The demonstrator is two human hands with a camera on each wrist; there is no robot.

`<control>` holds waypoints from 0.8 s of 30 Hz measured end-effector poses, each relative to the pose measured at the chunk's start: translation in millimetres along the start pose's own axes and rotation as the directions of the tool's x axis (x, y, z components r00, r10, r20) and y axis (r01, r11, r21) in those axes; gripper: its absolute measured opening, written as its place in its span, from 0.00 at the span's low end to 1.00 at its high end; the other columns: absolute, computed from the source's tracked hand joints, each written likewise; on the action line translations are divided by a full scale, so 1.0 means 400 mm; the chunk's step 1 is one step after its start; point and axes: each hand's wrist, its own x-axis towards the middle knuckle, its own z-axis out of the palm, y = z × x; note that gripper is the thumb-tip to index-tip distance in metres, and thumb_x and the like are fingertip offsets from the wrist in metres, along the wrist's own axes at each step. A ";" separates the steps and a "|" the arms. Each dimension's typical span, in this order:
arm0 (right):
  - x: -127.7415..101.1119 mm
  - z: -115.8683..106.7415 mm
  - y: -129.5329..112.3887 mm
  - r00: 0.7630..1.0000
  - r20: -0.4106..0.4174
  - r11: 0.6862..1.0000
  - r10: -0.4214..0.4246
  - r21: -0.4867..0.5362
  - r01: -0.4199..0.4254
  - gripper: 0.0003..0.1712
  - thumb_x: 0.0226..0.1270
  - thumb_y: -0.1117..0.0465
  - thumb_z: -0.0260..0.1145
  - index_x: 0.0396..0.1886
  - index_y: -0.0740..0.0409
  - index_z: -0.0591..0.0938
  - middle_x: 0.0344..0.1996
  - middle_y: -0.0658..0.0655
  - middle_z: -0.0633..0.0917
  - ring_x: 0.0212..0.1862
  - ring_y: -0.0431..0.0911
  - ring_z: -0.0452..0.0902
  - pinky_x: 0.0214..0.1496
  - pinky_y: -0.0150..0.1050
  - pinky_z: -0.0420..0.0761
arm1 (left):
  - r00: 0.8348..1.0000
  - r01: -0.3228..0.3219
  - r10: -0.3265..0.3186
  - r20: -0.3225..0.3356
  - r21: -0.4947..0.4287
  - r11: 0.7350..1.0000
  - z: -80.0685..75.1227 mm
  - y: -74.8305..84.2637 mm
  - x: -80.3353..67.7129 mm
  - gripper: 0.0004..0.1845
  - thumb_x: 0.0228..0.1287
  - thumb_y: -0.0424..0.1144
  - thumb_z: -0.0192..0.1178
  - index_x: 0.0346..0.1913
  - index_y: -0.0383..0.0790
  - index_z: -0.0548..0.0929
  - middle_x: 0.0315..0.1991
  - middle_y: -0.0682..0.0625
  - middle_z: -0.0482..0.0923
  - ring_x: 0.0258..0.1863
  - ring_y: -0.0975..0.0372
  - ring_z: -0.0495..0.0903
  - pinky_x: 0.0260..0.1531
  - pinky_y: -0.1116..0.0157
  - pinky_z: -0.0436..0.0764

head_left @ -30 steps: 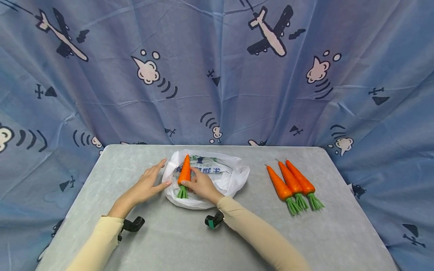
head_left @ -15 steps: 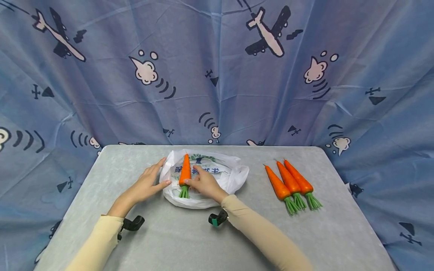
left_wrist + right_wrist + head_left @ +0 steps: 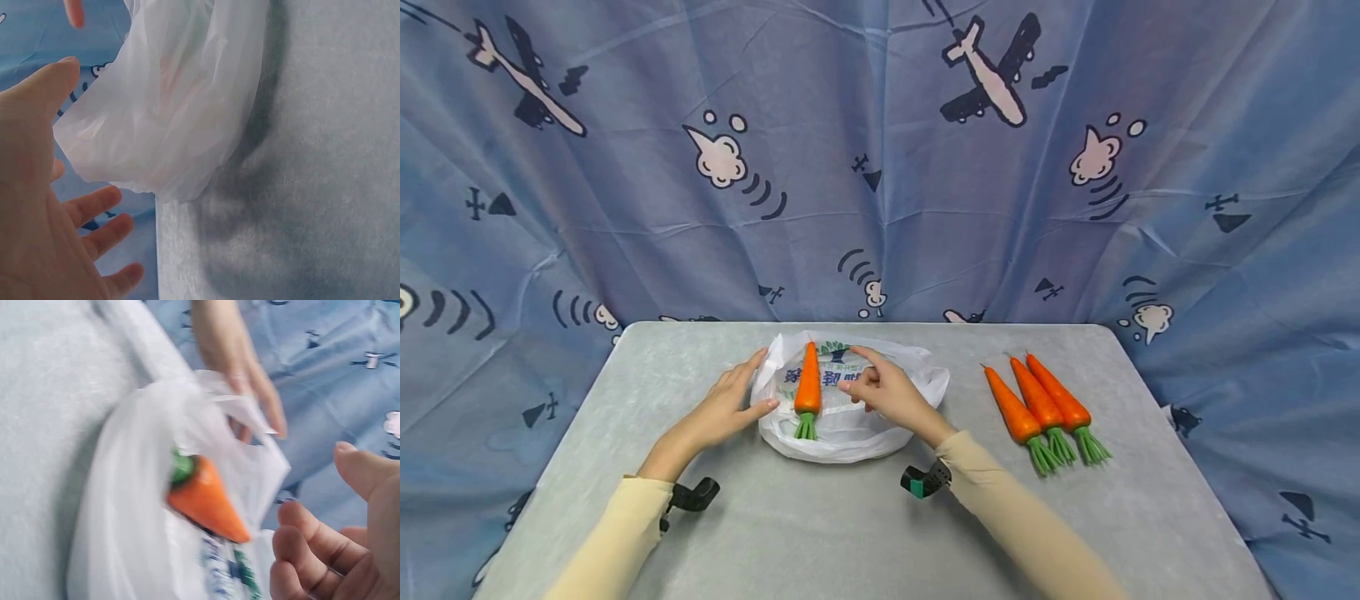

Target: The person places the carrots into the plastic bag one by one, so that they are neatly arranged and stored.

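A white plastic bag [image 3: 835,452] with printed blue lettering lies spread with its mouth open on the grey table. Inside it, toward the left, an orange carrot [image 3: 808,385] lies lengthwise, its short green stalks toward me. My left hand [image 3: 718,407] is at the bag's left edge, fingers extended and thumb spread; in the left wrist view the palm faces the bag wall. Over the bag's right part hovers my right hand [image 3: 895,393], index finger pointing forward, the other fingers loosely bent. It holds nothing and is apart from the carrot, as the right wrist view also shows.
Three more carrots, a left one [image 3: 1015,408], a middle one [image 3: 1042,398] and a right one [image 3: 1063,393], lie side by side on the table [image 3: 820,533] to the right. Behind the table's far edge hangs a blue curtain [image 3: 820,208] with airplane prints.
My right hand has let go of the carrot and drawn back to the right, over the bag. The carrot stays in the bag; my left hand has kept its place.
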 end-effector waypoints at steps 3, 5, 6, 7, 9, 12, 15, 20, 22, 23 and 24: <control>-0.030 -0.043 -0.002 1.000 -0.006 1.000 -0.028 0.009 0.028 0.40 0.68 0.49 0.67 0.76 0.44 0.61 0.33 0.66 0.86 0.26 0.46 0.77 0.37 0.52 0.83 | 1.000 0.003 -0.003 0.004 -0.003 1.000 0.001 -0.001 0.000 0.47 0.69 0.59 0.57 0.81 0.51 0.42 0.78 0.36 0.53 0.73 0.39 0.57 0.70 0.35 0.58; -0.051 -0.074 -0.001 0.999 -0.017 0.999 -0.050 -0.002 0.050 0.39 0.68 0.50 0.67 0.76 0.44 0.62 0.32 0.64 0.86 0.26 0.47 0.77 0.35 0.49 0.83 | 1.000 0.004 -0.004 0.005 -0.006 1.000 0.002 -0.001 0.000 0.47 0.69 0.58 0.57 0.81 0.50 0.42 0.78 0.35 0.53 0.73 0.38 0.57 0.70 0.35 0.58; -0.061 -0.090 0.001 0.998 -0.025 0.998 -0.062 -0.013 0.062 0.39 0.68 0.51 0.67 0.76 0.45 0.63 0.32 0.63 0.86 0.26 0.47 0.77 0.34 0.47 0.83 | 1.000 0.006 -0.006 0.005 -0.006 1.000 0.002 -0.001 0.000 0.47 0.69 0.58 0.57 0.81 0.50 0.42 0.78 0.35 0.53 0.73 0.38 0.57 0.70 0.35 0.58; -0.072 -0.106 0.003 0.997 -0.033 0.997 -0.072 -0.021 0.071 0.39 0.68 0.51 0.67 0.76 0.45 0.63 0.31 0.62 0.86 0.26 0.48 0.77 0.33 0.44 0.82 | 1.000 0.007 -0.007 0.005 -0.007 1.000 0.003 -0.001 0.000 0.47 0.69 0.58 0.57 0.81 0.49 0.43 0.78 0.35 0.53 0.73 0.38 0.57 0.70 0.34 0.58; -0.094 -0.138 0.008 0.995 -0.052 0.996 -0.088 -0.032 0.086 0.39 0.68 0.52 0.67 0.76 0.47 0.63 0.31 0.61 0.86 0.26 0.49 0.77 0.30 0.40 0.81 | 1.000 0.009 -0.009 0.005 -0.007 1.000 0.003 0.000 0.001 0.47 0.69 0.58 0.57 0.80 0.48 0.43 0.78 0.35 0.53 0.73 0.38 0.57 0.70 0.34 0.58; -0.126 -0.182 0.021 0.992 -0.089 0.995 -0.092 -0.048 0.088 0.39 0.68 0.52 0.67 0.75 0.49 0.64 0.32 0.61 0.86 0.28 0.51 0.78 0.31 0.38 0.82 | 1.000 0.011 -0.011 0.004 -0.005 1.000 0.002 -0.001 0.000 0.48 0.69 0.59 0.57 0.81 0.49 0.43 0.78 0.35 0.53 0.73 0.38 0.57 0.70 0.34 0.58; -0.156 -0.225 0.043 0.989 -0.131 0.996 -0.075 -0.063 0.067 0.39 0.68 0.52 0.67 0.76 0.49 0.64 0.34 0.64 0.86 0.31 0.49 0.81 0.34 0.37 0.84 | 1.000 0.015 -0.015 0.007 -0.007 1.000 0.002 -0.002 -0.001 0.48 0.69 0.59 0.57 0.81 0.51 0.42 0.78 0.35 0.53 0.74 0.38 0.57 0.70 0.34 0.58; -0.200 -0.293 0.091 0.978 -0.204 0.997 -0.040 -0.079 0.025 0.39 0.69 0.52 0.66 0.76 0.50 0.62 0.35 0.64 0.85 0.32 0.40 0.82 0.37 0.35 0.86 | 1.000 0.022 -0.021 0.008 -0.013 1.000 0.002 -0.004 -0.003 0.48 0.69 0.60 0.56 0.81 0.54 0.41 0.78 0.36 0.53 0.74 0.39 0.57 0.70 0.34 0.58; -0.217 -0.316 0.113 0.972 -0.233 0.995 -0.028 -0.097 0.006 0.39 0.69 0.51 0.66 0.76 0.50 0.62 0.35 0.62 0.85 0.31 0.39 0.81 0.37 0.36 0.86 | 1.000 0.021 -0.021 0.006 -0.014 1.000 0.002 -0.005 -0.004 0.48 0.69 0.60 0.57 0.81 0.53 0.41 0.78 0.36 0.53 0.74 0.39 0.57 0.70 0.34 0.58; -0.226 -0.327 0.123 0.969 -0.245 0.994 -0.024 -0.105 -0.002 0.39 0.69 0.51 0.66 0.76 0.49 0.62 0.35 0.62 0.85 0.31 0.40 0.81 0.37 0.36 0.86 | 1.000 0.021 -0.021 0.005 -0.015 1.000 0.001 -0.005 -0.004 0.48 0.69 0.59 0.57 0.81 0.53 0.41 0.78 0.36 0.53 0.74 0.39 0.57 0.70 0.34 0.58; -0.235 -0.338 0.133 0.967 -0.256 0.993 -0.016 -0.118 -0.015 0.39 0.70 0.50 0.65 0.77 0.49 0.62 0.36 0.62 0.85 0.31 0.42 0.81 0.36 0.37 0.85 | 1.000 0.021 -0.021 0.004 -0.016 1.000 0.000 -0.006 -0.004 0.48 0.69 0.59 0.57 0.81 0.52 0.42 0.78 0.36 0.53 0.74 0.39 0.57 0.70 0.34 0.58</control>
